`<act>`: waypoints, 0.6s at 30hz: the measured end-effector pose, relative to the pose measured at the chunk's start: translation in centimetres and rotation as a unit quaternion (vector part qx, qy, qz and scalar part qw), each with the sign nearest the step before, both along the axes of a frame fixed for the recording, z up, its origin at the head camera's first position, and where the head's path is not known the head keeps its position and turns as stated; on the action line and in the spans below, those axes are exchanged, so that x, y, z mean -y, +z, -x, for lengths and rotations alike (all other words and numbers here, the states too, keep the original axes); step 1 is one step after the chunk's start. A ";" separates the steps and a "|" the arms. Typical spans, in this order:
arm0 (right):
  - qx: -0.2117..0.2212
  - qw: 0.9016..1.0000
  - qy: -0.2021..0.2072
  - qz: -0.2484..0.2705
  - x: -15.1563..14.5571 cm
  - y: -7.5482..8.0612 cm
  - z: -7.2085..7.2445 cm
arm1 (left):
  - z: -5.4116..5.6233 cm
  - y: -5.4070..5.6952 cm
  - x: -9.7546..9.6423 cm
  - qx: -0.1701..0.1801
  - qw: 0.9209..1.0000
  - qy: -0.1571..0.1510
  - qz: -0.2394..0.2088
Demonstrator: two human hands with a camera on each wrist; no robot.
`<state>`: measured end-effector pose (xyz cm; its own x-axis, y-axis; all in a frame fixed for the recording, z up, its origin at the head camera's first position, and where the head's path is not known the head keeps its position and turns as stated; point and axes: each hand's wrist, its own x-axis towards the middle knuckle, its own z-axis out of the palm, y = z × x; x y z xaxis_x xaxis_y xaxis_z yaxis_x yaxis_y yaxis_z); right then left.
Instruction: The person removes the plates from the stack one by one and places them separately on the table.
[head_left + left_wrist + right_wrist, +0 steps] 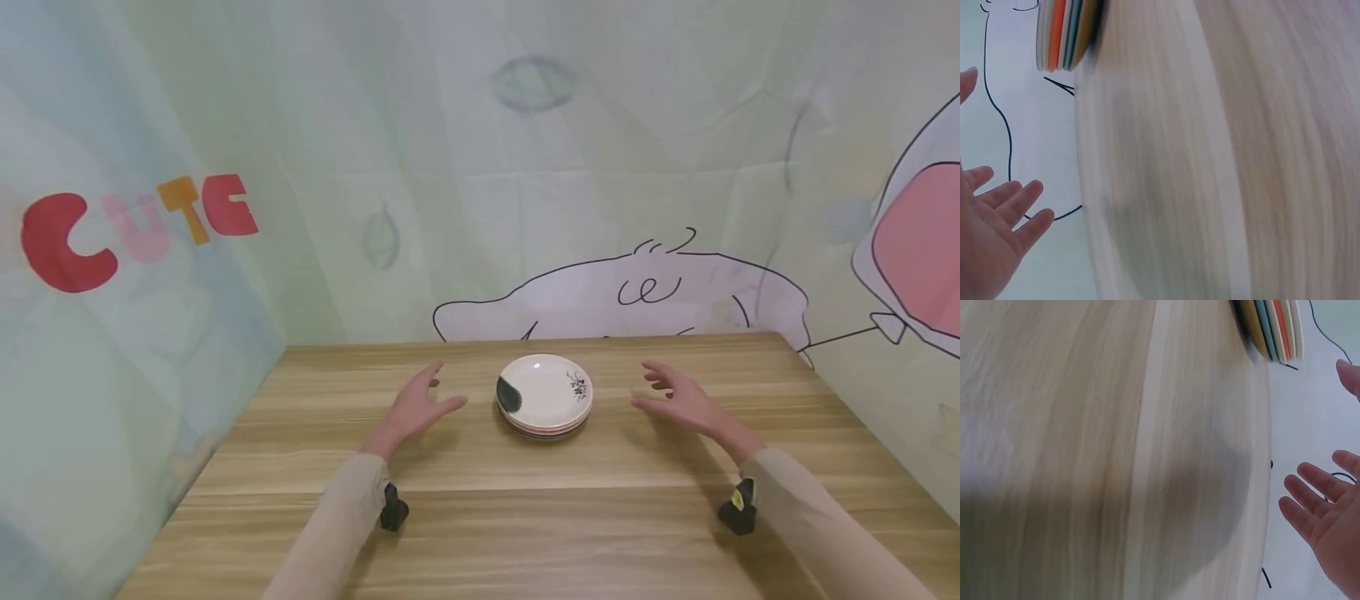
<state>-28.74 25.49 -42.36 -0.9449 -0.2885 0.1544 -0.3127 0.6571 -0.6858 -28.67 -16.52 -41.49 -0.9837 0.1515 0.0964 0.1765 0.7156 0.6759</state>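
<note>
A short stack of round plates (pixel 543 393) lies on the wooden table, toward its back edge. The top plate is cream white, with a dark green patch at its left and a small dark plant drawing at its right. Orange and blue-green rims show below it in the wrist views, where the stack (pixel 1063 34) is cut off by the frame. To the left of the plates hovers my left hand (pixel 415 408), thumb and fingers spread, touching nothing. My right hand (pixel 686 404) is held over the table on the other side, fingers apart and holding nothing.
The wooden table (pixel 525 533) extends under both arms. Behind it hangs a pale printed curtain (pixel 337 167) with cartoon drawings and the letters CUTE at the left. A small black device (pixel 393 508) sits at the left wrist, another (pixel 738 508) at the right.
</note>
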 end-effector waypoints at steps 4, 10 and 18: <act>-0.005 1.000 0.002 0.011 0.7 -0.1 0.3 | 0.0 0.0 -0.7 0.020 0.999 0.000 -0.043; -0.008 1.000 0.003 0.016 1.9 0.0 0.7 | -0.1 -0.1 -1.8 0.032 0.996 -0.005 -0.081; 0.000 1.000 -0.002 0.017 3.2 0.2 1.2 | -0.2 -0.4 -2.5 0.044 0.994 -0.020 -0.095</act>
